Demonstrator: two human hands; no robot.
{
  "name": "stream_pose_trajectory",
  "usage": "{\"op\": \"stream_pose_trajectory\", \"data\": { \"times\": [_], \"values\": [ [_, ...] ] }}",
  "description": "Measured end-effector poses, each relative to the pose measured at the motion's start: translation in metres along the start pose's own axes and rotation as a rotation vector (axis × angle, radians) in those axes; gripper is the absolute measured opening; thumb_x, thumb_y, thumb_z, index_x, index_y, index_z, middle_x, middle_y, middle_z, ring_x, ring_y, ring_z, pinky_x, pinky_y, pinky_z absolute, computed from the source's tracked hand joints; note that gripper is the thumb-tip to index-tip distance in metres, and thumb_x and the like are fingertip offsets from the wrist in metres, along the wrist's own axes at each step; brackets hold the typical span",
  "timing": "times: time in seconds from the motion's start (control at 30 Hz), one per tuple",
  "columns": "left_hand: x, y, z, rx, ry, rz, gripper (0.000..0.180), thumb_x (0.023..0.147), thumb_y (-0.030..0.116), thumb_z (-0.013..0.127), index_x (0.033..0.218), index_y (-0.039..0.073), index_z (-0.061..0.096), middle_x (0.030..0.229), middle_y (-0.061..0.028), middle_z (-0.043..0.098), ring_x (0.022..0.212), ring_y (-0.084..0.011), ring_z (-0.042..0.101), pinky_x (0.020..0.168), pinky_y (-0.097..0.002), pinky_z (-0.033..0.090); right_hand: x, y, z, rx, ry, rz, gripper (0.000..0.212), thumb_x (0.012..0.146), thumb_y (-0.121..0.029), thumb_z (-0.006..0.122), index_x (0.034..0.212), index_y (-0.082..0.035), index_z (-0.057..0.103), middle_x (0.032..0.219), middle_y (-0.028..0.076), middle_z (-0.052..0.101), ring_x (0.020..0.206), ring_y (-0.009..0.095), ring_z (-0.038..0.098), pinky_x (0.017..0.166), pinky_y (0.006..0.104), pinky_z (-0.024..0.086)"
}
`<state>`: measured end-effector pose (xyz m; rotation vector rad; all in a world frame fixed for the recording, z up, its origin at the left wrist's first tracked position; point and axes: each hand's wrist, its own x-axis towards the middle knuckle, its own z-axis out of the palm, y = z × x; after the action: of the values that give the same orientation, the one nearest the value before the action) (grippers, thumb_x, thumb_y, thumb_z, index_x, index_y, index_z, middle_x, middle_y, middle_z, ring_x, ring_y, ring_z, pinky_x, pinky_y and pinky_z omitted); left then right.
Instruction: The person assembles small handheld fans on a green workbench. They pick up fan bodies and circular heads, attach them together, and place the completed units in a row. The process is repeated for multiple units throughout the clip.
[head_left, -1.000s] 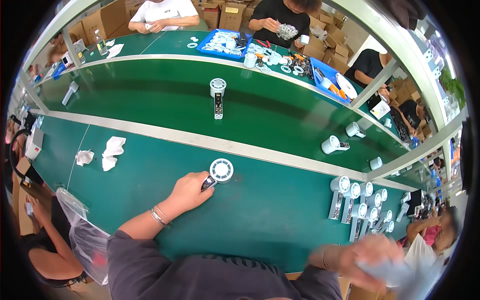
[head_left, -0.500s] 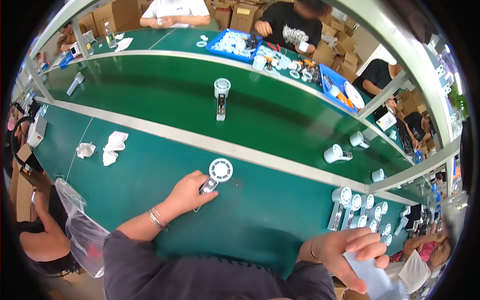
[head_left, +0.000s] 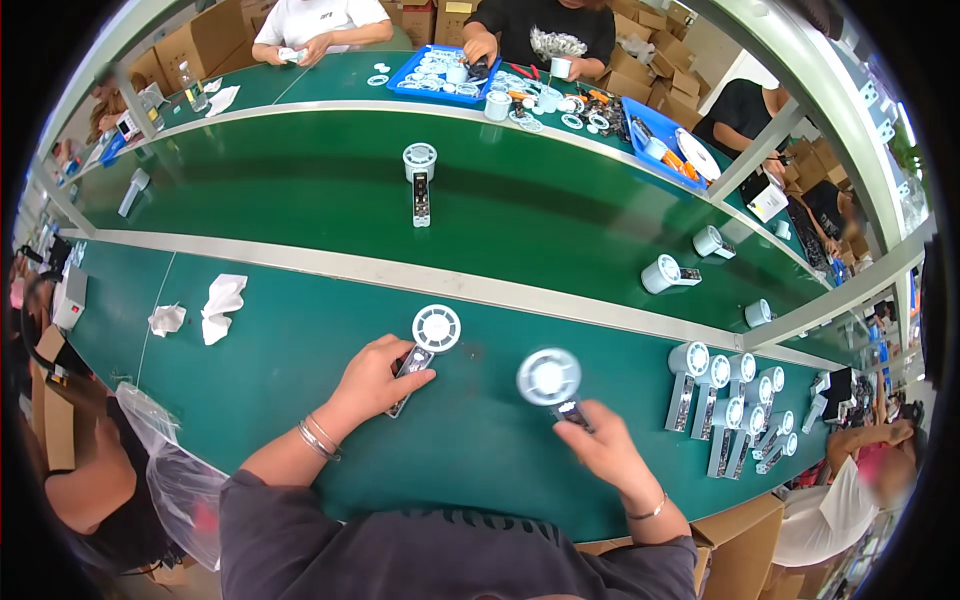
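Note:
My left hand (head_left: 378, 378) is closed round the open-sided handle of a pale handheld fan (head_left: 437, 328), which lies on the green table with its round slotted head pointing away from me. To its right, my right hand (head_left: 602, 450) grips a second handheld fan (head_left: 549, 376) by its short visible handle. This one is slightly blurred by motion and appears held above the table. Its slotted head tilts up toward me, and my fingers hide the lower handle. Several similar fans (head_left: 688, 358) with electronics showing in their handles are grouped on the table at the right.
Beyond a pale metal rail (head_left: 330, 265), a green conveyor belt (head_left: 310, 185) carries several fans, one standing in the middle (head_left: 420, 160). Crumpled white tissues (head_left: 222, 308) lie at left, near a clear plastic bag (head_left: 180, 480). Co-workers sit across, by a blue parts tray (head_left: 440, 92). A cardboard box (head_left: 740, 545) stands at lower right.
My right hand has swung from the lower right, where it held a pale object, to the table's middle with a fan. My left hand keeps its fan nearly in place.

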<state>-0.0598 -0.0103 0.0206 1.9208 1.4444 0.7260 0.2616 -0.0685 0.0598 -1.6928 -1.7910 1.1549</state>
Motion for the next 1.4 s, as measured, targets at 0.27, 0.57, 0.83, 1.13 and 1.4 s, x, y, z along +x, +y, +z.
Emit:
{"op": "stream_pose_trajectory", "data": {
  "times": [0.27,0.57,0.83,1.13,1.4],
  "values": [
    [-0.003,-0.003,0.001,-0.008,0.017,-0.032,0.037,0.073,0.030,0.072,0.092,-0.001,0.063,0.075,-0.0089,0.053,0.063,-0.0207,0.052,0.059,-0.0320,0.044,-0.050,-0.051,-0.029,0.749,0.450,-0.445,0.022,0.082,-0.023,0.062,0.089,-0.002,0.059,0.082,0.008,0.059,0.070,0.017,0.055,0.061,0.0286,0.045],
    [0.001,-0.003,0.004,-0.007,0.057,0.011,0.037,0.072,0.031,0.072,0.090,0.000,0.064,0.076,-0.0101,0.057,0.066,-0.0242,0.056,0.061,-0.0338,0.046,0.001,-0.101,-0.023,0.734,0.828,-1.363,0.029,0.079,-0.027,0.062,0.087,0.000,0.055,0.075,0.010,0.056,0.055,0.020,0.052,0.049,0.0310,0.043],
    [-0.001,-0.001,0.000,0.015,0.009,-0.067,0.037,0.073,0.032,0.072,0.090,0.000,0.063,0.076,-0.0094,0.056,0.066,-0.0230,0.055,0.060,-0.0334,0.045,0.035,-0.099,-0.022,0.592,0.702,-0.684,0.041,0.083,-0.042,0.059,0.094,-0.005,0.047,0.067,0.006,0.051,0.052,0.013,0.047,0.046,0.0250,0.039],
    [0.004,-0.001,0.008,-0.028,0.042,0.062,0.031,0.073,0.020,0.072,0.088,-0.003,0.060,0.072,-0.0090,0.050,0.061,-0.0214,0.048,0.056,-0.0322,0.040,0.062,-0.064,-0.025,0.559,0.401,-0.412,0.018,0.091,-0.021,0.055,0.092,-0.003,0.052,0.071,-0.001,0.050,0.061,0.005,0.045,0.053,0.0209,0.038],
    [0.001,-0.013,0.011,-0.096,0.001,-0.008,0.030,0.075,0.015,0.070,0.093,-0.005,0.058,0.075,-0.0060,0.048,0.065,-0.0141,0.043,0.060,-0.0274,0.038,0.002,-0.017,-0.033,0.653,0.434,-0.322,0.029,0.098,-0.029,0.039,0.099,-0.003,0.052,0.064,0.001,0.049,0.049,0.005,0.040,0.046,0.0200,0.033]
  ]
}}
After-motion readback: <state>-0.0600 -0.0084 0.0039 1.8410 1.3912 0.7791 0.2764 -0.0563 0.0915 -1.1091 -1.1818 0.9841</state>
